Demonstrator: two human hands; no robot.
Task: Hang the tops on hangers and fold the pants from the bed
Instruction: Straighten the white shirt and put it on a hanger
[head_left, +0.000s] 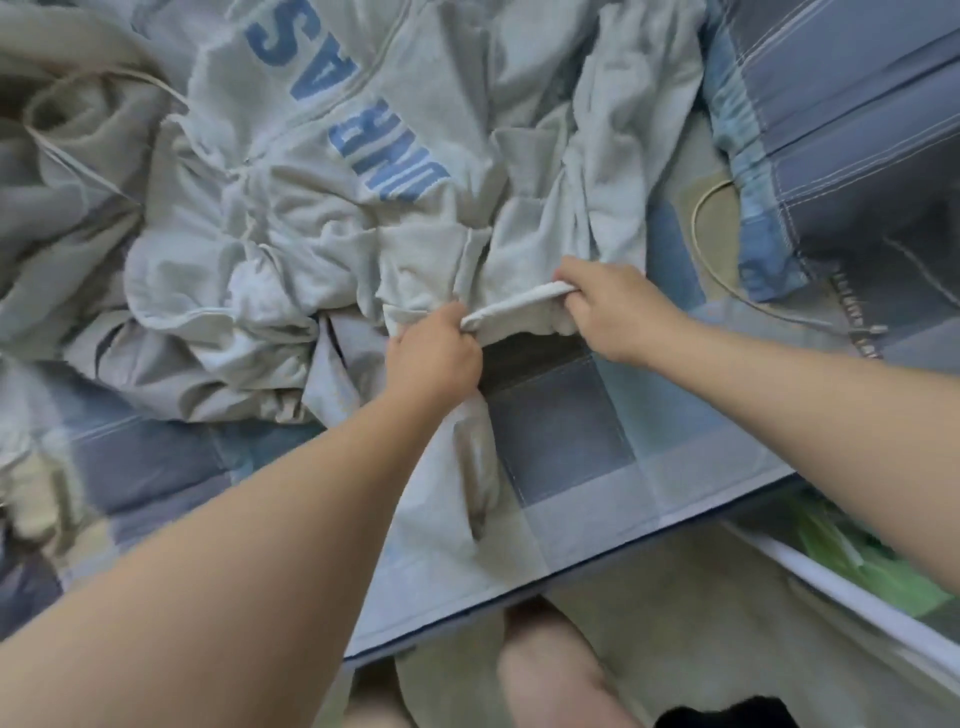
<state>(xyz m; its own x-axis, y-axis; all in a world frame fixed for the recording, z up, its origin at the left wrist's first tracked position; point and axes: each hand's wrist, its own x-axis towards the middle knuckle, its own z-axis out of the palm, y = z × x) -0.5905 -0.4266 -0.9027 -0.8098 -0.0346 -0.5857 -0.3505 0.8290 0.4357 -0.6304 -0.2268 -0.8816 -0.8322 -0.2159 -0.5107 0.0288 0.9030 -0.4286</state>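
A pale grey garment (540, 228) lies crumpled on the bed, and its ribbed band (519, 306) is stretched between my two hands. My left hand (434, 358) grips the band's left end, and my right hand (613, 312) grips its right end. Part of the same grey cloth hangs down under my left wrist toward the bed's edge. To the left lies a grey zip hoodie (332, 156) with blue letters, bunched up with its drawstring loose. A beige garment (67, 119) lies at the far left.
The bed has a blue and grey checked cover (571, 441); its front edge (519, 587) runs diagonally below my arms. A blue plaid piece of cloth with a cord (831, 156) lies at the right. My knees and a white frame with green stuff show at the bottom right.
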